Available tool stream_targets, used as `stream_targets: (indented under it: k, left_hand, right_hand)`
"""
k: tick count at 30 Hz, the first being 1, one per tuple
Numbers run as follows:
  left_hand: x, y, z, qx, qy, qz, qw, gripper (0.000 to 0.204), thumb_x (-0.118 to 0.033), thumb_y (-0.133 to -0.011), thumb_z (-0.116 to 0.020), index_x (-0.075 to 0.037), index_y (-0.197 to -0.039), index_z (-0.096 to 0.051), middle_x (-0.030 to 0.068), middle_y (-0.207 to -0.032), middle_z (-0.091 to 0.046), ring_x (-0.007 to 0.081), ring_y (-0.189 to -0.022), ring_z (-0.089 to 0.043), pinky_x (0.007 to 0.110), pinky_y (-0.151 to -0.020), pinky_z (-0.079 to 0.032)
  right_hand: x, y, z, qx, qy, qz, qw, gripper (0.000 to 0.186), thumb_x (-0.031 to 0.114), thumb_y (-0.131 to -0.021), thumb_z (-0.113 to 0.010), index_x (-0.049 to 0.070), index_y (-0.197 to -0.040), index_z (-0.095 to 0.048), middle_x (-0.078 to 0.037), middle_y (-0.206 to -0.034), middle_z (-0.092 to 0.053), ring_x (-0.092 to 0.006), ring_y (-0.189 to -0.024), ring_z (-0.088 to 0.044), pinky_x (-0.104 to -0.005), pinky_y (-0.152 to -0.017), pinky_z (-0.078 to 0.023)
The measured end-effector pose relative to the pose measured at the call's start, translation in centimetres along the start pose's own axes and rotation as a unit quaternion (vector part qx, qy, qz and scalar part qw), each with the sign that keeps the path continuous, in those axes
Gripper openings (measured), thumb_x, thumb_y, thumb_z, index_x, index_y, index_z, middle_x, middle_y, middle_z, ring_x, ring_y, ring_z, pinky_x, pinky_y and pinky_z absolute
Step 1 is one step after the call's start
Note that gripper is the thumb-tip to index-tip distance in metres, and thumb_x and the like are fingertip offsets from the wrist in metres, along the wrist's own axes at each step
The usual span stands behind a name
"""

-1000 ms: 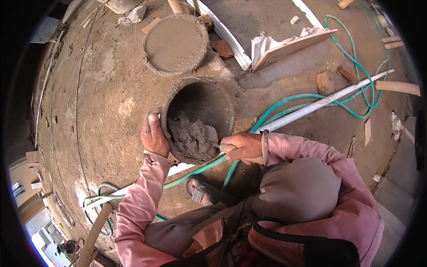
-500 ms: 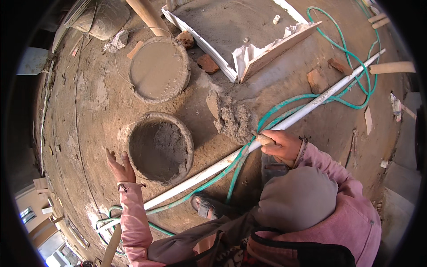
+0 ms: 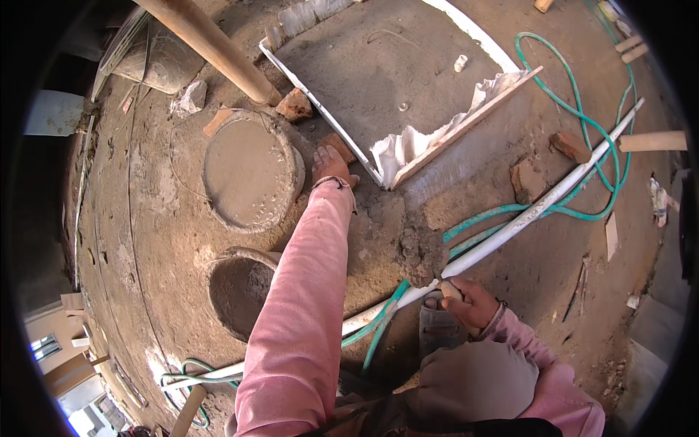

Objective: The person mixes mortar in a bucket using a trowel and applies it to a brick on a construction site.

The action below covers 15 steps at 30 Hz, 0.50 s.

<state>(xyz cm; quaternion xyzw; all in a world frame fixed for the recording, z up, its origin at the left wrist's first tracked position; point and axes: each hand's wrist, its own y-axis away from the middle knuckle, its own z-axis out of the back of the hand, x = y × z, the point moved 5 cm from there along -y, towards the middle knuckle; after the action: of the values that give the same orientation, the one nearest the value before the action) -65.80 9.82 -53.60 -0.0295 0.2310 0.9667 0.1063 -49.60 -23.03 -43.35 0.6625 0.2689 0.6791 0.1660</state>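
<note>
My left hand (image 3: 329, 164) reaches forward, its slightly bent fingers at a red brick piece (image 3: 345, 148) beside the square form (image 3: 466, 124). Whether it grips the brick is unclear. My right hand (image 3: 473, 309) holds a trowel's wooden handle (image 3: 450, 290); its blade is loaded with grey mortar (image 3: 419, 255). A round bucket (image 3: 290, 175) full of smooth grey slurry stands left of my left hand. A second bucket (image 3: 218, 295), with mortar on its inside, is partly hidden by my left sleeve.
A white pipe (image 3: 546, 200) and green hose (image 3: 575, 109) cross the ground on the right, near broken bricks (image 3: 528, 182). A wooden pole (image 3: 211, 51) stands behind the full bucket, near a rubble piece (image 3: 295, 105) and crumpled white material (image 3: 191, 98).
My left hand left the mortar bucket and moved forward to the brick. The trowel came out of the bucket with mortar and moved right. The view shifted, showing more of the form.
</note>
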Motion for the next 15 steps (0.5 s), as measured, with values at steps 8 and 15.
stream_targets:
  k: [8, 15]
  left_hand:
    - [-1.2, -5.1, -0.1, 0.024, -0.071, 0.015, 0.997, 0.118, -0.042, -0.061, -0.081, -0.004, -0.145, -0.006, 0.0142, -0.151, -0.016, 0.0270, -0.141, -0.012, 0.054, -0.112, -0.009]
    - [-1.4, -5.6, 0.5, 0.067, -0.136, 0.010, 0.988, 0.113, -0.042, -0.058, -0.078, -0.004, -0.143, -0.013, 0.0158, -0.144, -0.028, 0.0288, -0.135, -0.027, 0.059, -0.110, -0.007]
  right_hand:
    - [1.4, 1.2, 3.0, 0.027, -0.014, -0.106, 0.994, 0.029, 0.010, -0.087, -0.053, 0.002, -0.115, -0.053, 0.000, -0.087, -0.060, -0.0063, -0.066, -0.052, -0.0226, -0.059, -0.044]
    - [2.8, 0.5, 3.0, 0.052, -0.091, -0.142, 0.984, 0.040, 0.003, -0.088, -0.047, -0.002, -0.127, -0.043, -0.006, -0.107, -0.061, -0.0119, -0.106, -0.053, -0.0256, -0.090, -0.040]
